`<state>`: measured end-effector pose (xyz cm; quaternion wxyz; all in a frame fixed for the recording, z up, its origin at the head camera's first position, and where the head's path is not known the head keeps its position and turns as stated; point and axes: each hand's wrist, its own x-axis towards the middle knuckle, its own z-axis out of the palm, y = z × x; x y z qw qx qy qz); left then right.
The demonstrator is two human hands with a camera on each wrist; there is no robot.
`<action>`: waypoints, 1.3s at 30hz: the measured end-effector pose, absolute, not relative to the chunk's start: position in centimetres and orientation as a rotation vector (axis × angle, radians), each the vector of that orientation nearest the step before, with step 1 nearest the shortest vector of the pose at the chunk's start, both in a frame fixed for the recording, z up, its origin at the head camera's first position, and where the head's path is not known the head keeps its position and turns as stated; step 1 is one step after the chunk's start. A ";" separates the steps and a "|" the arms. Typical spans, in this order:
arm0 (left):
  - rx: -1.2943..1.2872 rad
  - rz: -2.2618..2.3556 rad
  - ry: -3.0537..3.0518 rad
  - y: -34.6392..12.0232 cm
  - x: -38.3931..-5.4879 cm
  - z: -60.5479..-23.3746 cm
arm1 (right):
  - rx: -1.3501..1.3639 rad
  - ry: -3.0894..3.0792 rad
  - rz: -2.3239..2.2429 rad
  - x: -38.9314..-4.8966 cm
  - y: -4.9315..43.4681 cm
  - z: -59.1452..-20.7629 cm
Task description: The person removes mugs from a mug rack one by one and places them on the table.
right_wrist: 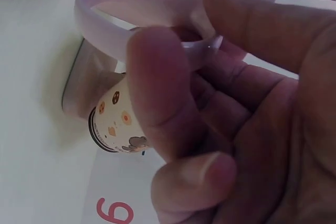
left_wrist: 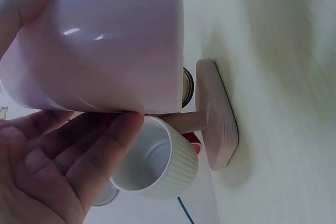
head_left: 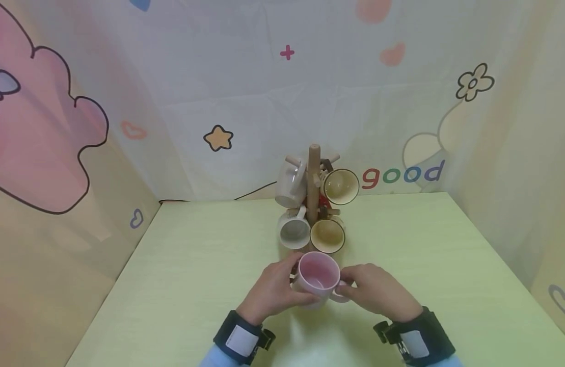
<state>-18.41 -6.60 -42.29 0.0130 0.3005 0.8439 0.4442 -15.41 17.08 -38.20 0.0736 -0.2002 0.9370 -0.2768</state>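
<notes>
A pink mug (head_left: pixel 318 275) is held between both hands in front of the wooden mug rack, its mouth tipped toward the head camera. My left hand (head_left: pixel 272 289) grips the mug's body, with the thumb on the near side and the fingers around the far side. On the other side, my right hand (head_left: pixel 382 289) holds the mug's handle (right_wrist: pixel 100 38); its fingers are curled at the loop in the right wrist view. Seen from the left wrist, the smooth mug wall (left_wrist: pixel 115 45) overlaps part of the rack behind it.
Behind the mug stands the wooden rack (head_left: pixel 314 188) with several mugs on its pegs. On its left hang a white mug (head_left: pixel 291 186) and a ribbed white mug (head_left: pixel 294 232); on its right, two cream mugs with dark rims (head_left: pixel 341 186). A printed curtain (head_left: pixel 245 66) backs the pale table (head_left: pixel 209 244).
</notes>
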 end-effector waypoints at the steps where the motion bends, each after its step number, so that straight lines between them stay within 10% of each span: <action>1: 0.942 1.385 2.627 -6.6 -18.4 -42.3 | -0.603 2.811 -0.828 -15.4 17.1 -38.3; 39: 0.910 1.134 2.743 -6.7 -18.3 -42.3 | -0.519 2.757 -0.970 -14.6 17.9 -39.1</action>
